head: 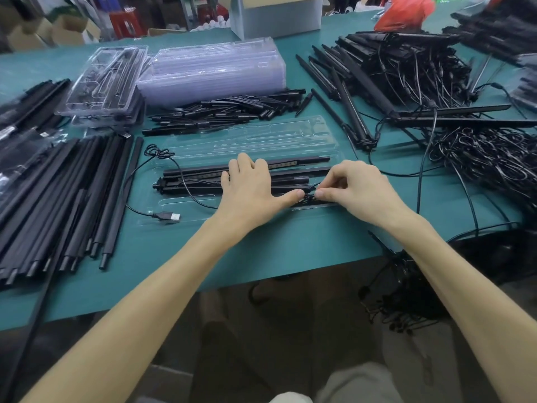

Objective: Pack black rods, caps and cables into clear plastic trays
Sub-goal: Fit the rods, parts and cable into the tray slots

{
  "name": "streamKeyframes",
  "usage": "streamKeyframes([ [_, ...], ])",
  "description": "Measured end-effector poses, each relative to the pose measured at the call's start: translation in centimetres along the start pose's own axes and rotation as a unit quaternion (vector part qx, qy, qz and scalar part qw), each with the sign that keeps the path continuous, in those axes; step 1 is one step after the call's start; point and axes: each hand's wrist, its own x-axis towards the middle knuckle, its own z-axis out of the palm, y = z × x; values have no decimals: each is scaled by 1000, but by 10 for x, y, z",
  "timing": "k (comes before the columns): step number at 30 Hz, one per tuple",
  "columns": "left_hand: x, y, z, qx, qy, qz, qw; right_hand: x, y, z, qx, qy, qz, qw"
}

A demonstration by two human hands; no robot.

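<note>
Your left hand (250, 184), open and flat, pins the stiff rods (299, 162) while your right hand (357, 184) pinches the limp, likely springy cable (309, 196) beside your left thumb.

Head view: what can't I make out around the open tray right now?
1. Cable end pinched by the right hand: covered by thumbs and fingers.
2. Rods in the tray: their middles are hidden under the left hand.
3. Rod pile on the left: cut off by the frame edge.
4. Filled trays at the back: contents blurred behind glare.
</note>
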Motion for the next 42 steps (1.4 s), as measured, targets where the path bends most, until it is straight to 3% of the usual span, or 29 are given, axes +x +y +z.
streamKeyframes([
  [6, -1, 2, -1, 12, 0, -2, 1000, 1, 1, -6, 36, 0, 30, 999],
  [10, 0, 4, -3, 21, -1, -5, 1000, 0, -3, -3, -32, 5, 41, 999],
  [16, -1, 3, -1, 29, 0, -3, 1000, 1, -10, -9, -44, 4, 52, 998],
  [24, -2, 3, 1, 26, 7, -2, 1000, 8, -9, -11, -5, -29, 63, 998],
  [33, -4, 5, 1, 24, 8, -7, 1000, 10, -5, 3, -12, 55, 72, 996],
  [42, -4, 5, 0, 21, 9, -6, 1000, 17, -10, 2, -27, 33, 57, 997],
])
